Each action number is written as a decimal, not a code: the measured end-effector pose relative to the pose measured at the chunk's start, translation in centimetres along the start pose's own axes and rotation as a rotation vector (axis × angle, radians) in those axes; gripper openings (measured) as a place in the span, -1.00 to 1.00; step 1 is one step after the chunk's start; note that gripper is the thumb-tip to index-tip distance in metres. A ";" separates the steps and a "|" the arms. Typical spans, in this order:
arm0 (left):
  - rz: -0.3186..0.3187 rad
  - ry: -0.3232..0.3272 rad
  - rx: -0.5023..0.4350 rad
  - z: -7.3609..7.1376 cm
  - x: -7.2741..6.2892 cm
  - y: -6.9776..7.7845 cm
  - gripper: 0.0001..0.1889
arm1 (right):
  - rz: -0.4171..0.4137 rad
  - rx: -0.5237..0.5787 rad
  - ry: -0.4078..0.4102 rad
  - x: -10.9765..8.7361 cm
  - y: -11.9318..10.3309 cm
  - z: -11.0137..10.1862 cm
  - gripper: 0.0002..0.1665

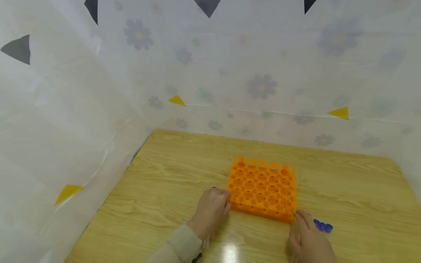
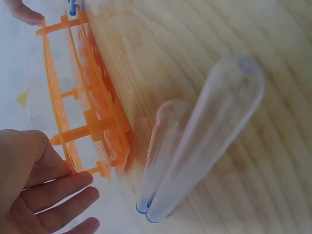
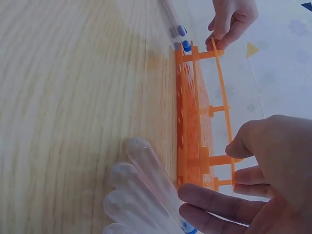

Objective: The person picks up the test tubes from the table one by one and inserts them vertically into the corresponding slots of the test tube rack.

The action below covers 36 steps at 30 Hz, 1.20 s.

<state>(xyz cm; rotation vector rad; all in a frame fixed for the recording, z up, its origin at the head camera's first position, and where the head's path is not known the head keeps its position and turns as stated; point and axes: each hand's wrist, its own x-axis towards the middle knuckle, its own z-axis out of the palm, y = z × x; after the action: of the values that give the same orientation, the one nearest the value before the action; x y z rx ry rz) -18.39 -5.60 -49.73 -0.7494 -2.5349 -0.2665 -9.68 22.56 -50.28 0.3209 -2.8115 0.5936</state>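
An orange test tube rack (image 1: 263,186) with rows of round holes stands on the table. My left hand (image 1: 210,208) holds its near left corner between thumb and forefinger, the other fingers loosely extended in the left wrist view. At the near right corner, my right hand (image 1: 311,244) has its thumb (image 3: 236,146) and fingers at the upper plate's edge, with two more fingers stretched out below. Two clear tubes (image 2: 204,141) with blue rims lie beside the left hand. Several clear tubes (image 3: 141,190) lie side by side under the right hand, their blue caps (image 1: 322,226) showing past it.
The wood-grain table (image 1: 175,158) is bordered by a pale plastic sheet (image 1: 218,71) with faded flowers at the back and sides. Yellow (image 1: 176,100) and dark triangles mark the sheet. A black strap (image 1: 197,259) shows at the left sleeve.
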 end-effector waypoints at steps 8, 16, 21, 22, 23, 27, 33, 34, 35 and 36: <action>0.008 -0.036 0.034 -0.6 -1.0 0.4 -0.87 | 0.036 0.035 -0.035 -1.1 -0.4 -0.3 -0.36; 0.024 -0.035 0.050 -1.1 -2.1 0.7 -0.92 | -0.008 0.020 0.059 -2.1 -0.8 -0.2 -0.39; 0.028 -0.034 0.052 -1.3 -2.5 0.8 -0.94 | -0.032 0.033 0.086 -2.5 -0.8 0.1 -0.38; 0.027 -0.032 0.051 -1.3 -2.6 0.8 -0.94 | -0.039 0.032 0.096 -2.5 -0.8 0.1 -0.39; 0.028 -0.028 0.050 -1.3 -2.7 0.8 -0.94 | -0.048 0.032 0.108 -2.6 -0.8 0.2 -0.39; 0.011 -0.015 0.026 -1.4 -2.8 0.8 -0.94 | -0.062 0.043 0.124 -2.7 -0.7 0.3 -0.40; -0.030 0.002 0.002 -1.2 -3.0 0.5 -0.86 | -0.056 0.048 0.129 -2.9 -0.8 0.2 -0.40; -0.034 0.006 0.000 -1.2 -3.1 0.5 -0.82 | -0.052 0.048 0.127 -2.9 -0.8 0.2 -0.39; -0.036 0.009 -0.001 -1.1 -3.1 0.5 -0.80 | -0.046 0.050 0.121 -3.0 -0.9 0.1 -0.39; -0.036 0.011 0.001 -1.0 -3.1 0.5 -0.78 | -0.037 0.051 0.112 -3.0 -0.9 0.1 -0.39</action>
<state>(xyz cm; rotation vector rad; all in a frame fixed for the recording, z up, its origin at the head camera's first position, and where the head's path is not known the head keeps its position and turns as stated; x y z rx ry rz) -15.47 -6.90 -50.38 -0.7005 -2.5398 -0.2808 -6.59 22.21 -50.91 0.3379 -2.6810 0.6554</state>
